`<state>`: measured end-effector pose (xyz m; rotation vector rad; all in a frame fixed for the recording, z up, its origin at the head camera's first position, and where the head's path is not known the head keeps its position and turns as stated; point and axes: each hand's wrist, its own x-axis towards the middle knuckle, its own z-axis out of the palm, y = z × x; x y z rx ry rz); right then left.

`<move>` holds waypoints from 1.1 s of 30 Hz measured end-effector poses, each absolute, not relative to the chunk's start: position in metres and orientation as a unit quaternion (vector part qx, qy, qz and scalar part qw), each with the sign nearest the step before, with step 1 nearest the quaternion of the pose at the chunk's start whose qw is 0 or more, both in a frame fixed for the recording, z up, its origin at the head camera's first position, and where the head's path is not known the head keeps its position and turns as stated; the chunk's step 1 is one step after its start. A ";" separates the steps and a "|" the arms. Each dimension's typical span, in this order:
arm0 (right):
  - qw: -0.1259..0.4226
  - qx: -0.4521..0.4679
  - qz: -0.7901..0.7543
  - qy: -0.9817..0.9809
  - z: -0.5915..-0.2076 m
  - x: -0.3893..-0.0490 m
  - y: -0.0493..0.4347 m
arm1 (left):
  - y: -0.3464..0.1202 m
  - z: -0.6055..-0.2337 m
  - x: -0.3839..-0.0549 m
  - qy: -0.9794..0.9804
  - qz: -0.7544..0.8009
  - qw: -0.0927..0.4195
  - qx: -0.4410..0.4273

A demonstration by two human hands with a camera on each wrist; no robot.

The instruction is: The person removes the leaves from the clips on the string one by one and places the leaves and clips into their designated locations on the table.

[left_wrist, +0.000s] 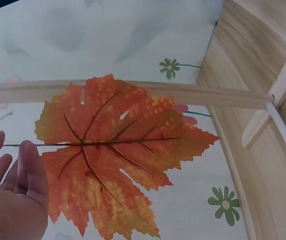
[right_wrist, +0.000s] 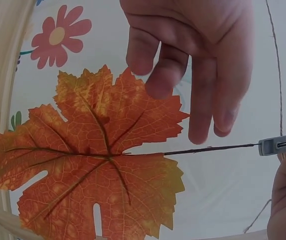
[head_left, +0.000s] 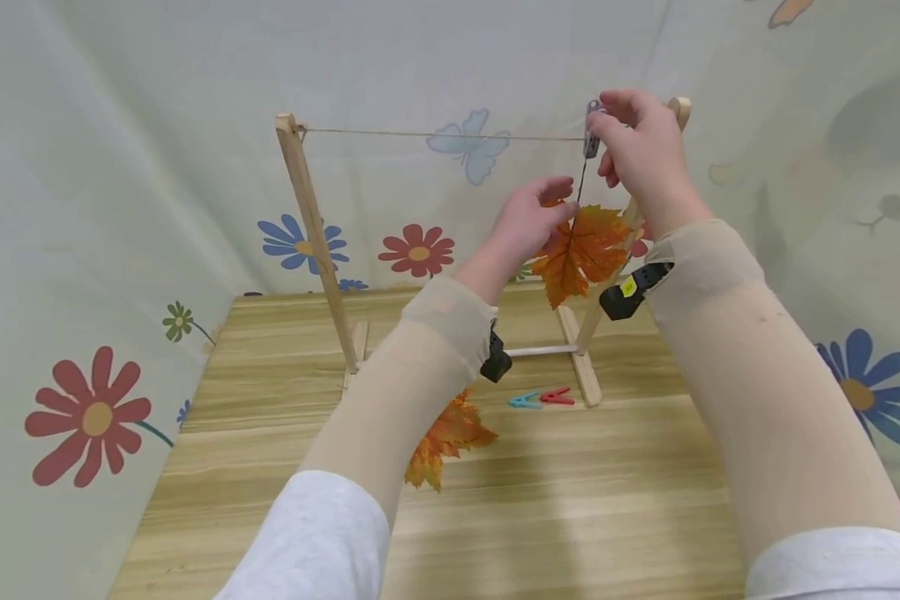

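My right hand pinches a grey clothespin at the right part of the string. From the clothespin's lower end hangs the dark stem of an orange maple leaf, its blade below. My left hand is beside the stem, just above the blade, with fingers extended and loosely bent. In the right wrist view its fingertips are close to the stem without curling round it. The left wrist view shows the whole blade of the leaf to the right of the left hand.
The string runs between two wooden posts of a stand on the wooden table. A second orange leaf lies partly behind my left forearm. A teal clothespin and a red clothespin lie near the stand's right foot.
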<state>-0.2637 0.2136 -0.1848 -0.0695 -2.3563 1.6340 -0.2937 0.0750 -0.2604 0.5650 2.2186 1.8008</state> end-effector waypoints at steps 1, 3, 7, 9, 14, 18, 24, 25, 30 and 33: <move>0.136 -0.024 0.570 -0.810 -0.184 -0.263 0.214 | 0.076 -0.259 -0.293 0.761 0.609 0.113 0.193; 0.135 -0.025 0.578 -0.804 -0.184 -0.263 0.214 | 0.079 -0.257 -0.292 0.764 0.605 0.111 0.193; 0.128 -0.027 0.595 -0.793 -0.184 -0.262 0.215 | 0.082 -0.257 -0.292 0.764 0.609 0.107 0.186; 0.123 -0.026 0.605 -0.786 -0.185 -0.262 0.215 | 0.082 -0.258 -0.292 0.763 0.609 0.107 0.187; 0.117 -0.020 0.633 -0.765 -0.187 -0.262 0.213 | 0.087 -0.262 -0.293 0.764 0.605 0.120 0.191; 0.118 -0.015 0.644 -0.756 -0.188 -0.262 0.210 | 0.089 -0.264 -0.292 0.765 0.606 0.119 0.184; 0.125 -0.015 0.657 -0.743 -0.188 -0.261 0.211 | 0.084 -0.263 -0.290 0.778 0.591 0.089 0.194; 0.125 -0.012 0.661 -0.740 -0.188 -0.261 0.211 | 0.083 -0.262 -0.290 0.779 0.590 0.085 0.195; 0.133 -0.002 0.659 -0.741 -0.188 -0.260 0.214 | 0.078 -0.260 -0.290 0.782 0.585 0.079 0.200; 0.135 0.001 0.647 -0.750 -0.188 -0.260 0.215 | 0.075 -0.261 -0.291 0.777 0.590 0.083 0.205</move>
